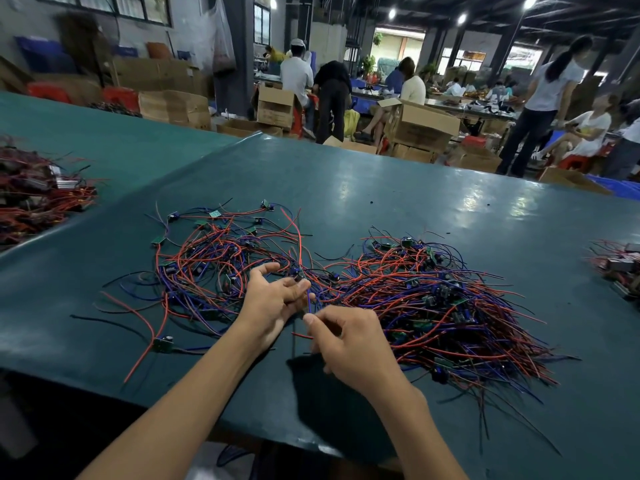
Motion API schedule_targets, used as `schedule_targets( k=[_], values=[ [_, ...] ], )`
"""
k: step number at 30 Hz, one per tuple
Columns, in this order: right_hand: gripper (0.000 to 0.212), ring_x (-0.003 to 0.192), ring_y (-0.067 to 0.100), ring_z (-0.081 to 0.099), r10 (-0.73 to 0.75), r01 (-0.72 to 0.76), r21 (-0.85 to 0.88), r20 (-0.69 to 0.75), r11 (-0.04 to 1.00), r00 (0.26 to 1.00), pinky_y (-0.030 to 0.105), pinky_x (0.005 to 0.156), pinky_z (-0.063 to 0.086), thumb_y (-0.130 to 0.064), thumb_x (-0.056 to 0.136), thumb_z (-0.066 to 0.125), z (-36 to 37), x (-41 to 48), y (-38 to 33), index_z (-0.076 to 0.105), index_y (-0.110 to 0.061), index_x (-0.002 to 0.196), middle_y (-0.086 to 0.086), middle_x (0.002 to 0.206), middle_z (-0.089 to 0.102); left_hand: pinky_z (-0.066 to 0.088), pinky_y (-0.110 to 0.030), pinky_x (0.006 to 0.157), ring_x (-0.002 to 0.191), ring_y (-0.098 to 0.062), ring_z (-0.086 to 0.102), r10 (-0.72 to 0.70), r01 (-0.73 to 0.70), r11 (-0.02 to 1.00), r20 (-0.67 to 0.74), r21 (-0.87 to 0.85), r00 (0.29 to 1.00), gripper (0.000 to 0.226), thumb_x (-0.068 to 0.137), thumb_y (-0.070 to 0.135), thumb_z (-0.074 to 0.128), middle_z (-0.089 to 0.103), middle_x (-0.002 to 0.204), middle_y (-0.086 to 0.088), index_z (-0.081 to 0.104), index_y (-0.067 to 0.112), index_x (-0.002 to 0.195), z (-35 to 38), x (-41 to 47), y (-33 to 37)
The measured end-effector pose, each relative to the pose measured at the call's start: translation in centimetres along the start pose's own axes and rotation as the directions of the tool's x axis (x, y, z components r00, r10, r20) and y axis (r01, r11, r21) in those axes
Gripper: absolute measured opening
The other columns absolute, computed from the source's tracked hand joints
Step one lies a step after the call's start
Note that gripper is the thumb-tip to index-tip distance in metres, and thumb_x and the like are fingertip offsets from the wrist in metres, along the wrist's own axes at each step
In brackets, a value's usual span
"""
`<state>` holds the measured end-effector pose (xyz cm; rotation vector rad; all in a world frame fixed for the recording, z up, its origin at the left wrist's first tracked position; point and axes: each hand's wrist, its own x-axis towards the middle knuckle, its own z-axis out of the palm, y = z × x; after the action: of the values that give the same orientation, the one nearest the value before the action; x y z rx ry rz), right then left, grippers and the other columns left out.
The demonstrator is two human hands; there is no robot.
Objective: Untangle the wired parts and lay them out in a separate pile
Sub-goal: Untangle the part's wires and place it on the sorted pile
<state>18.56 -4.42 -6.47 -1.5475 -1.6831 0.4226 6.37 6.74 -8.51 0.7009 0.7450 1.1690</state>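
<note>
**benchrat:** ok so the small dark board part with a blue lead is right in the middle, lifted just off the table between the two heaps. The left hand has it at the fingertips, fingers half curled, thumb sticking out free. The right hand pinches the lower end of that blue lead between thumb and forefinger, with the other fingers tucked in. How do I get it out clean?

**loomfixer:** don't yank. Its other leads look like they run back into the dense red-and-blue tangle of wired parts on your right, touching it. I'd hold the board steady with the left and slide the right pinch along the lead toward its free end, so loops drop off instead of tightening. If it snags, back off and lift the crossing wire over.

**benchrat:** and where does it go?

**loomfixer:** my guess is the looser spread of red and blue wired parts on your left is the sorted pile, since the boards sit apart around its edge. Lay it there with the leads straight, well away from the tangle. The two heaps nearly touch under your hands, so keep to the far left side.

**benchrat:** plenty of teal-green sheet-covered table beyond it.

**loomfixer:** yep. Ignore the darker heap of red-wired parts way off left, that's another batch I think.
</note>
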Motion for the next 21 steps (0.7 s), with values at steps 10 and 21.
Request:
schedule_targets(
  k=[10,21],
  values=[
    [0.033,0.048,0.013,0.064,0.171,-0.166,0.054,-0.110,0.985,0.979,0.036,0.059,0.054,-0.026,0.100,0.061,1.0,-3.9,0.1,0.068,-0.012,0.071,-0.002,0.057,0.068,0.060,-0.034,0.063,0.075,-0.021,0.068,0.052,-0.052,0.998,-0.010,0.020,0.999,0.050,0.084,-0.019,0.067,0.053,0.096,-0.016,0.040,0.017,0.107,-0.1,0.7,-0.6],
    [0.024,0.046,0.015,0.065,0.516,-0.445,0.398,-0.088,0.802,0.852,0.030,0.033,0.047,-0.002,0.101,0.053,0.8,-4.4,-0.4,0.071,-0.007,0.086,0.011,0.065,0.067,0.059,-0.038,0.056,0.058,-0.017,0.062,-0.052,0.016,0.943,-0.101,-0.331,0.994,0.044,0.088,-0.013,0.064,0.070,0.076,-0.017,0.040,0.012,0.115,-1.7,1.6,1.6]
  ],
)
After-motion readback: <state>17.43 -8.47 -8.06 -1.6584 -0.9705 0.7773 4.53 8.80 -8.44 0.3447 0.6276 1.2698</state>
